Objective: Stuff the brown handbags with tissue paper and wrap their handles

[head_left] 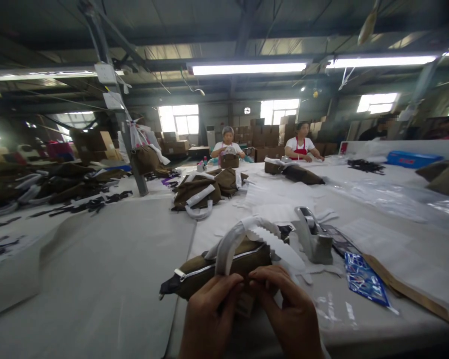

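An olive-brown handbag (202, 271) with a silver zipper lies in front of me on the white table. White wrapping covers its arched handle (224, 249), and a zigzag-edged white strip (273, 244) lies along the other side. At the bag's near side, my left hand (211, 311) is closed in a pinch by the handle's foot. My right hand (290, 306) pinches just to the right, its fingertips close to the left ones. What is between the fingers is too small to make out. Below them a small pale tag (245, 304) shows dimly.
Right of the bag stands a grey tape dispenser (314, 237), beside a blue printed packet (366, 279) and a brown card strip (407, 289). More bags (198, 192) lie farther back. A metal post (129, 144) rises at left. Two co-workers (228, 147) work across the table.
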### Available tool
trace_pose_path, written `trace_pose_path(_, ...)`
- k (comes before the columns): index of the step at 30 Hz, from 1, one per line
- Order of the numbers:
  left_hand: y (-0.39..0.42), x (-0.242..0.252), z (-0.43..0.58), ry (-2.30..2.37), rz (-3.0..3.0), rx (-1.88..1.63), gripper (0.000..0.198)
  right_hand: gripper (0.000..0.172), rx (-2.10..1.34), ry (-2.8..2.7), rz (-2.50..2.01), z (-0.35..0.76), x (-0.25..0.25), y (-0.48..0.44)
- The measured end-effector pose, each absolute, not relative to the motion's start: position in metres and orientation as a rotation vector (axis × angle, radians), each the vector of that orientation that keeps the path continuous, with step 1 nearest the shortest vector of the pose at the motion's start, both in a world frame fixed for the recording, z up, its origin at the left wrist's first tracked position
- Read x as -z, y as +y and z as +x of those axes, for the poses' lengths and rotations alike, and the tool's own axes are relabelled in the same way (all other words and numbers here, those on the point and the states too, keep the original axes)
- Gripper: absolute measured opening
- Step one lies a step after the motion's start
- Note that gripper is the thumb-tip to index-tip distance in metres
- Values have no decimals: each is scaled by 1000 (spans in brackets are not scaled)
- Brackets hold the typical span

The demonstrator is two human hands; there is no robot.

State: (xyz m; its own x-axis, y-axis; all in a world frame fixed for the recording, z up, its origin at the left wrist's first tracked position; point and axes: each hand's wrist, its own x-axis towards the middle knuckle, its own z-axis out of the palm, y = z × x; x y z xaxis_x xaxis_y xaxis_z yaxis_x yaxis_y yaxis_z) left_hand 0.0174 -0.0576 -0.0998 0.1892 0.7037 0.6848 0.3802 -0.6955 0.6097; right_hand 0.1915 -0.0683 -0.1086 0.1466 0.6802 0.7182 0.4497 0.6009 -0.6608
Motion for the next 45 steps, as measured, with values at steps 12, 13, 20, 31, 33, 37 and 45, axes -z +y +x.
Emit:
trace_pose_path(12,-63,93,21,1067,2092,-1467,10,13,-611,-1347,-1071,194,112,-65)
trace_pose_path(13,-63,93,21,1073,2100,-1472,10,15,-660,-1317,-1066,192,111,-66)
trace_pose_path(20,-59,99,19,1028,2281,-1505,18,11,-133,-1468,-1146,194,106,-70)
trace_pose_path(31,-52,116,23,1205,2407,-1465,18,21,-813,-1246,-1154,196,106,-80)
trace_pose_path(33,-54,114,23,1146,2421,-1468,22,27,-948,-1187,-1106,197,112,-76)
trace_pose_path(37,-56,108,21,1071,2287,-1511,18,32,-947,-1101,-1056,196,120,-65)
trace_pose_path(45,-61,99,22,1059,2141,-1484,9,21,-436,-1381,-1073,196,121,-63)
